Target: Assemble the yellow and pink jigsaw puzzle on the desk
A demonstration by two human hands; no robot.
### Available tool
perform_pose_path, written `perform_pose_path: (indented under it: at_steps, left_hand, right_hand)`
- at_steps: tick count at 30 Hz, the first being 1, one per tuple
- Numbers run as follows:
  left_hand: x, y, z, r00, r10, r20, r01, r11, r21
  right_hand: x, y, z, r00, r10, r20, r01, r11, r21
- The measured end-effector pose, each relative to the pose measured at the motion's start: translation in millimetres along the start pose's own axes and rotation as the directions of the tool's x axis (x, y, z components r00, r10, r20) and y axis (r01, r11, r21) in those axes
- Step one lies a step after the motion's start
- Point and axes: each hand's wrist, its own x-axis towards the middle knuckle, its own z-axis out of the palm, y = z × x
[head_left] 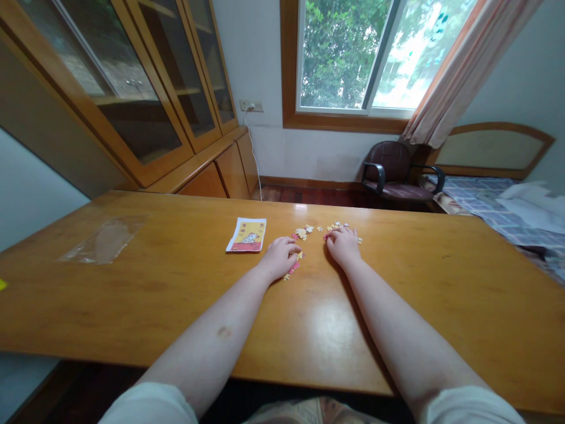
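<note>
Jigsaw pieces (pixel 302 232) lie scattered right of the picture card (pixel 246 233), some hidden under the hands. The left hand (pixel 281 258), just beside the card, curves palm-down; the right hand (pixel 344 245), farther off, bends over others. I can't tell whether either pinches one.

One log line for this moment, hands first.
left hand: at puzzle pieces | right hand: at puzzle pieces | picture card: flat, left of left hand | clear plastic: left of picture card
</note>
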Motion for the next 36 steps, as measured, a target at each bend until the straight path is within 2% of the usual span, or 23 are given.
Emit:
perform_pose_path:
  at_steps: [3, 6, 10, 12, 16, 19, 22, 24, 27, 29, 33, 36]
  left_hand:
    - [0, 1, -0.7, 1.000, -0.006, -0.003, 0.006, 1.000, -0.007]
    - [0, 1, -0.8, 1.000, -0.009, -0.004, 0.009, 1.000, -0.007]
    - [0, 1, -1.1, 1.000, -0.004, 0.000, 0.004, 1.000, -0.006]
    - [0, 2, -1.6, 1.000, -0.005, -0.002, 0.005, 1.000, -0.008]
    - [-1, 2, -2.2, 1.000, -0.007, -0.006, 0.007, 1.000, -0.013]
    - [0, 2, -1.4, 1.000, -0.008, 0.002, 0.008, 1.000, -0.010]
    - [0, 2, -0.2, 1.000, -0.005, 0.001, 0.005, 1.000, -0.006]
    - [0, 2, 0.3, 1.000, -0.007, -0.004, 0.007, 1.000, -0.009]
    - [1, 1, 0.7, 1.000, -0.009, -0.008, 0.009, 1.000, -0.018]
    - [1, 1, 1.1, 1.000, -0.010, -0.014, 0.009, 1.000, -0.022]
    - [2, -3, 2.4, 0.999, -0.024, -0.049, 0.023, 0.999, -0.034]
    - [3, -6, 4.2, 0.996, -0.049, -0.080, 0.044, 0.997, -0.056]
  right_hand:
    - [1, 2, 2, 0.999, 0.026, -0.023, -0.026, 0.999, -0.019]
    - [1, 0, 3, 1.000, -0.011, -0.023, 0.010, 0.998, -0.057]
    - [-2, -7, 3, 0.989, -0.110, 0.103, 0.124, 0.982, -0.140]
    - [-2, -8, 3, 0.984, -0.090, 0.152, 0.116, 0.979, -0.169]
    - [0, -7, 4, 0.989, -0.008, 0.148, 0.039, 0.978, -0.204]
    - [-1, -10, 5, 0.973, -0.144, 0.181, 0.172, 0.974, -0.151]
    - [-4, -17, 6, 0.919, -0.325, 0.224, 0.346, 0.936, -0.063]
    - [-5, -20, 8, 0.914, -0.349, 0.207, 0.365, 0.930, -0.042]
    - [-1, -24, 10, 0.944, -0.306, 0.120, 0.315, 0.947, -0.061]
    - [5, -27, 11, 0.947, -0.311, 0.080, 0.316, 0.946, -0.068]
    - [17, -29, 13, 0.928, -0.363, 0.088, 0.367, 0.929, -0.044]
    - [21, -27, 17, 0.933, -0.354, 0.064, 0.356, 0.934, -0.019]
